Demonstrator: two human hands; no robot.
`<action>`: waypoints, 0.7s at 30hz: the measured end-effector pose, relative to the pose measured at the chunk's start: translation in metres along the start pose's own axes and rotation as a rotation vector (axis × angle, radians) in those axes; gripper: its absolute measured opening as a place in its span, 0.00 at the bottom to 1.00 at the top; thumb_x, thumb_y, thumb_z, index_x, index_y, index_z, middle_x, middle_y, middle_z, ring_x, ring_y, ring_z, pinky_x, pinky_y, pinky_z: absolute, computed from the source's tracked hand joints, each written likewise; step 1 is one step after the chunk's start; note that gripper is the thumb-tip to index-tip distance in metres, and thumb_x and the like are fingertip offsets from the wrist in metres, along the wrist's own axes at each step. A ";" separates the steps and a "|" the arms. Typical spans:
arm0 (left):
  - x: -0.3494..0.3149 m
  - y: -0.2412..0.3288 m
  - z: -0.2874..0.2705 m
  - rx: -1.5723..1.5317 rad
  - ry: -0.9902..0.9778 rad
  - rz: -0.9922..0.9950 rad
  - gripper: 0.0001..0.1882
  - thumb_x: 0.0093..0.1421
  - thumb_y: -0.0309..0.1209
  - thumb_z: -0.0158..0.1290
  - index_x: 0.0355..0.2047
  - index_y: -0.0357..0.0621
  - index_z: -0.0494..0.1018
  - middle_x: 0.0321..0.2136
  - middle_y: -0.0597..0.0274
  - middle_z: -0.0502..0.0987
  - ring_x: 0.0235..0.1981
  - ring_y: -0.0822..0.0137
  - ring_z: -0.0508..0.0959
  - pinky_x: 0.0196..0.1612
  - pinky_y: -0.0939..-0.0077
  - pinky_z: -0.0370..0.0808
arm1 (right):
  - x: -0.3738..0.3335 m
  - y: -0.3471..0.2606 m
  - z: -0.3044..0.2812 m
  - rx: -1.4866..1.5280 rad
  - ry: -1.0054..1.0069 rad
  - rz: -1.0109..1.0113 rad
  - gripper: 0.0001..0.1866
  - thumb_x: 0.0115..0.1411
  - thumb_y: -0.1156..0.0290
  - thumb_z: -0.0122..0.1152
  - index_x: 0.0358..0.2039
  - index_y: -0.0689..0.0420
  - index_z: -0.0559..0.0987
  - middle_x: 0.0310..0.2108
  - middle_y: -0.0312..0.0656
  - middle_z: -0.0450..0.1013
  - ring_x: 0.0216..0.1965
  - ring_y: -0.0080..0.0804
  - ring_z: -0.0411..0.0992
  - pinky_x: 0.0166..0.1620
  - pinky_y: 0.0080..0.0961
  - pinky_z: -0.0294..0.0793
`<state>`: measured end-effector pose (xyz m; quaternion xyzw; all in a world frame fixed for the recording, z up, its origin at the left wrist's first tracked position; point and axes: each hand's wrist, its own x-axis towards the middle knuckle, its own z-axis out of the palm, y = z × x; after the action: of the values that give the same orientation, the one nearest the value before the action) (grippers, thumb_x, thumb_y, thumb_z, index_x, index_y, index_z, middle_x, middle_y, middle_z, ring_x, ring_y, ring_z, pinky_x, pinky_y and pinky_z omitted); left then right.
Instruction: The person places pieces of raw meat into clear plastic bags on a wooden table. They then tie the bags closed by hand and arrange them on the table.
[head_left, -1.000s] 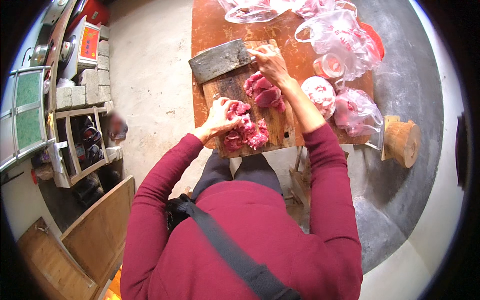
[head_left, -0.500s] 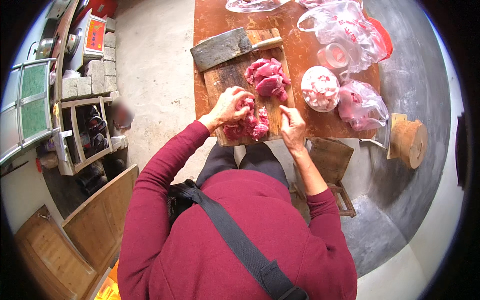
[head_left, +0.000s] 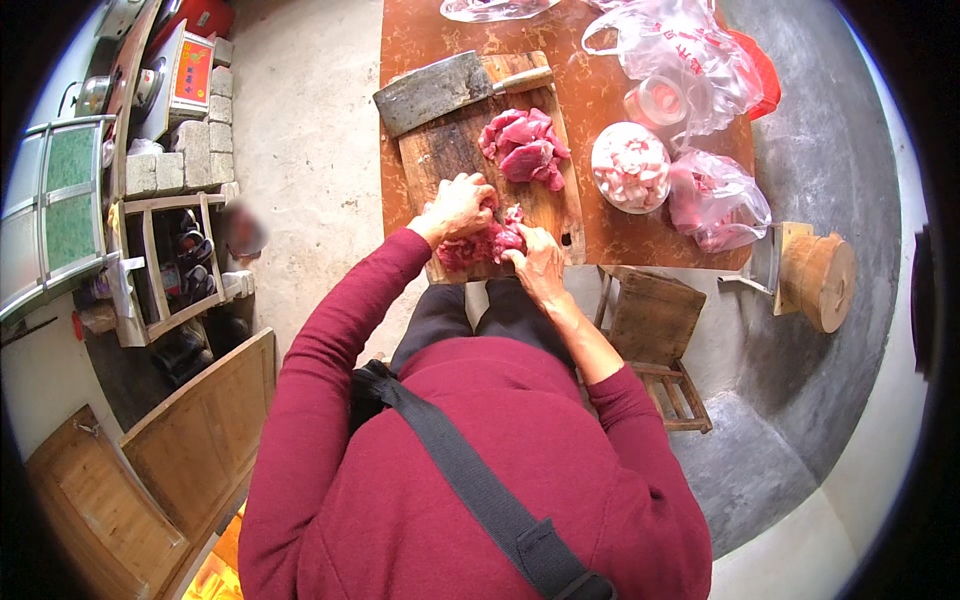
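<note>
Pieces of raw red meat lie on the near end of a wooden cutting board. My left hand is closed over the meat from the left, its fingers curled round a piece. From the right, my right hand grips the edge of the same meat between thumb and fingers. Farther up the board sits a pile of larger meat pieces. A broad cleaver with a wooden handle rests flat across the board's far end, its blade overhanging the left side.
Right of the board stand a round container of pale diced meat, a clear plastic cup and plastic bags with meat inside, all on the brown table. A wooden chair is near the table's front edge, beside a round wooden block.
My right hand has moved left and onto the meat, where it was apart from it before. My left hand stays on the meat. The view has shifted slightly.
</note>
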<state>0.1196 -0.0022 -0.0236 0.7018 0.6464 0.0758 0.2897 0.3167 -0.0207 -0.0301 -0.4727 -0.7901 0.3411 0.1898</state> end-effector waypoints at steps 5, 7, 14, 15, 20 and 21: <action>-0.017 -0.020 -0.015 -0.238 0.012 0.044 0.17 0.46 0.30 0.50 0.38 0.50 0.77 0.39 0.54 0.72 0.44 0.54 0.71 0.47 0.63 0.70 | 0.022 -0.003 -0.007 0.026 -0.022 -0.156 0.17 0.41 0.68 0.67 0.33 0.59 0.78 0.31 0.47 0.71 0.36 0.44 0.70 0.40 0.36 0.69; -0.024 -0.023 -0.016 -0.410 0.087 0.057 0.18 0.48 0.31 0.50 0.41 0.49 0.76 0.42 0.53 0.72 0.46 0.56 0.71 0.48 0.64 0.70 | 0.019 -0.005 -0.014 0.080 0.011 -0.122 0.13 0.44 0.68 0.65 0.32 0.57 0.78 0.31 0.45 0.70 0.36 0.42 0.70 0.40 0.34 0.69; -0.058 -0.057 -0.036 -0.409 0.256 0.034 0.14 0.56 0.27 0.50 0.43 0.45 0.74 0.40 0.56 0.74 0.43 0.61 0.74 0.48 0.69 0.70 | -0.005 0.019 -0.006 0.168 0.130 0.198 0.11 0.52 0.74 0.54 0.36 0.60 0.78 0.34 0.50 0.72 0.38 0.44 0.71 0.43 0.34 0.69; -0.066 -0.060 -0.043 -0.472 0.251 -0.004 0.13 0.55 0.27 0.50 0.42 0.44 0.74 0.39 0.54 0.75 0.41 0.58 0.74 0.47 0.68 0.70 | -0.003 0.016 -0.003 0.072 0.148 0.159 0.11 0.53 0.74 0.52 0.36 0.60 0.78 0.34 0.52 0.73 0.39 0.46 0.71 0.45 0.36 0.69; -0.115 -0.108 -0.062 -0.512 0.268 -0.094 0.13 0.56 0.28 0.50 0.42 0.45 0.74 0.39 0.53 0.75 0.40 0.59 0.76 0.44 0.69 0.71 | 0.029 -0.019 0.012 -0.155 -0.068 -0.027 0.13 0.50 0.76 0.48 0.34 0.54 0.80 0.32 0.47 0.75 0.37 0.45 0.71 0.43 0.36 0.69; -0.125 -0.124 -0.061 -0.490 0.301 -0.070 0.13 0.56 0.28 0.50 0.42 0.46 0.74 0.39 0.53 0.76 0.41 0.60 0.76 0.44 0.70 0.71 | 0.035 -0.028 0.011 -0.184 -0.056 -0.089 0.13 0.49 0.76 0.49 0.33 0.53 0.80 0.31 0.46 0.75 0.36 0.45 0.71 0.42 0.36 0.69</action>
<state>-0.0357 -0.1029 -0.0021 0.5690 0.6684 0.3229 0.3539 0.2760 -0.0032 -0.0186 -0.4429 -0.8433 0.2712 0.1382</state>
